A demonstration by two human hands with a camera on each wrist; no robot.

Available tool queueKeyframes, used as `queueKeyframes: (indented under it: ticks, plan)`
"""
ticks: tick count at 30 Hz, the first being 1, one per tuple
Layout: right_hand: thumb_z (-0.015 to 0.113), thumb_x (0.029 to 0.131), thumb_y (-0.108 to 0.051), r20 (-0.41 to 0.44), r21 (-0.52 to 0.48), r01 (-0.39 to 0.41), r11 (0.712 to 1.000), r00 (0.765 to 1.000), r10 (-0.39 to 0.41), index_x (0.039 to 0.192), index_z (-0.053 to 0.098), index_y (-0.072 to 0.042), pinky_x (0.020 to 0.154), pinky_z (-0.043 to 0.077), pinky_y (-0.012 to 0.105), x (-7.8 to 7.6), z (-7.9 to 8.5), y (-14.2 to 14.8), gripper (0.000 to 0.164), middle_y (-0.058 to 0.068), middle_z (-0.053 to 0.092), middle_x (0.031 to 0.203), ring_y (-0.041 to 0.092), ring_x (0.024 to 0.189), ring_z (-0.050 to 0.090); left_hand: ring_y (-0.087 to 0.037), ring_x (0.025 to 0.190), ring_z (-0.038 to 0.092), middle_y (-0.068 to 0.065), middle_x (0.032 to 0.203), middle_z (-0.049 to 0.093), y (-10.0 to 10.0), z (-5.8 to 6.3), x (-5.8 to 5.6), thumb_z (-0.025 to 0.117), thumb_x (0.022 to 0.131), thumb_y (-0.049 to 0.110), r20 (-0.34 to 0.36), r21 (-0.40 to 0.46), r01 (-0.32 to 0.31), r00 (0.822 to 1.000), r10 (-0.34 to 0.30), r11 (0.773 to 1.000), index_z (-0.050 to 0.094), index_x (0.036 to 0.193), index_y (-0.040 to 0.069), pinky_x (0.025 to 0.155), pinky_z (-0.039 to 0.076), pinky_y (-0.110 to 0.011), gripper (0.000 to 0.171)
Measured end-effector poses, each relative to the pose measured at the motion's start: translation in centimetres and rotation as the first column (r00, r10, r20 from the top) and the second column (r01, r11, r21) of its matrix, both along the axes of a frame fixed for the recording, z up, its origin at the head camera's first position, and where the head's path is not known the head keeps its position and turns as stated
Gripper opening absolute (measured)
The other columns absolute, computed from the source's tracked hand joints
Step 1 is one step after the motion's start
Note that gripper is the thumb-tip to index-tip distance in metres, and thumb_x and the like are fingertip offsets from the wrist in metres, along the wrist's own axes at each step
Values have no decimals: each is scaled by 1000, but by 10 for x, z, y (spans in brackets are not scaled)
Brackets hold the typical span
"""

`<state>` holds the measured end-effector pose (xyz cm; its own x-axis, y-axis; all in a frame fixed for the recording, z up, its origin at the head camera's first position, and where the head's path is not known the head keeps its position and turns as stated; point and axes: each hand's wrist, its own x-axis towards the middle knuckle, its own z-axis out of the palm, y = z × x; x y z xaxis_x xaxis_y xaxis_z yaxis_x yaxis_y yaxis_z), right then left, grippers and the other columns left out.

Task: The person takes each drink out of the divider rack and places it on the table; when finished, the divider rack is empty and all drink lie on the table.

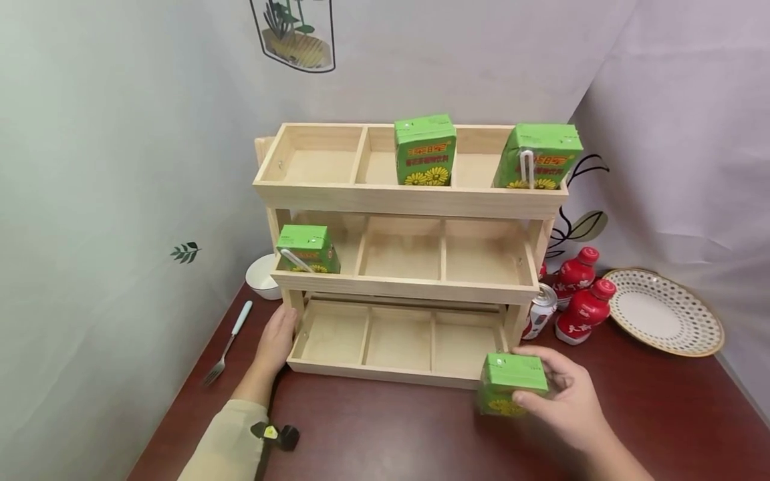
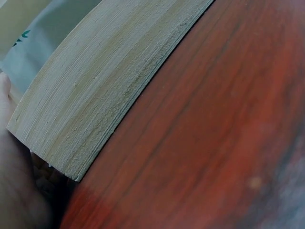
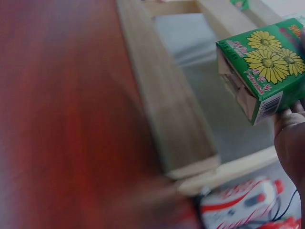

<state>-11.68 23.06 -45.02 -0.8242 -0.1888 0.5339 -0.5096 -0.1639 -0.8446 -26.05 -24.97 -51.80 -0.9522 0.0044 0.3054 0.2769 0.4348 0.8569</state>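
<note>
My right hand (image 1: 568,397) grips a green drink carton (image 1: 512,384) between thumb and fingers, in front of the bottom tier's right end. Yellow flowers show on the same carton (image 3: 267,62) in the right wrist view. A three-tier wooden rack (image 1: 397,287) stands on the table, each tier split into three compartments. My left hand (image 1: 278,334) rests against the rack's lower left side, its fingers partly hidden behind the post. On the top tier one carton (image 1: 426,152) stands in the middle and another (image 1: 537,157) at the right. A further carton (image 1: 308,249) sits in the middle tier's left compartment.
Right of the rack stand a can (image 1: 539,310) and red bottles (image 1: 583,312), with a patterned plate (image 1: 662,312) beyond them. On the left lie a fork (image 1: 228,344) and a white bowl (image 1: 263,277). Cloth walls (image 1: 108,200) close in the dark red table.
</note>
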Motion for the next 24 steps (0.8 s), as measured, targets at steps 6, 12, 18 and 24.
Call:
queueKeyframes:
  ticks: [6,12,18,24]
  plan:
    - [60,70,32,81,66,56,996,995,-61,125,49,15,70,56,29,13,-23,18,58,15,68,109,20,89,69,-30,128,42,-19,143,44,2,0,0,34,106,32,7,17,5,1000,-5,1000,46,141,3,106,29,-49,47]
    - [57,73,32,93,42,61,997,994,-65,124,50,15,68,56,31,14,-35,35,55,16,68,107,19,88,68,-28,126,44,-18,142,45,2,0,-1,33,106,31,2,6,1,1000,-1,1000,46,141,3,104,31,-48,46]
    - [57,72,32,114,27,112,993,987,-115,121,53,13,67,56,30,5,-40,48,52,10,69,102,16,85,68,-29,127,43,-19,142,45,2,0,0,33,106,31,-11,-14,-6,1000,5,1000,46,141,3,105,30,-48,47]
    - [58,71,33,111,-3,144,990,983,-143,117,53,15,69,56,29,-2,-45,60,49,12,70,104,17,85,69,-30,126,43,-19,141,46,2,0,0,32,106,31,-7,-27,-11,1000,10,1000,46,141,2,104,31,-49,48]
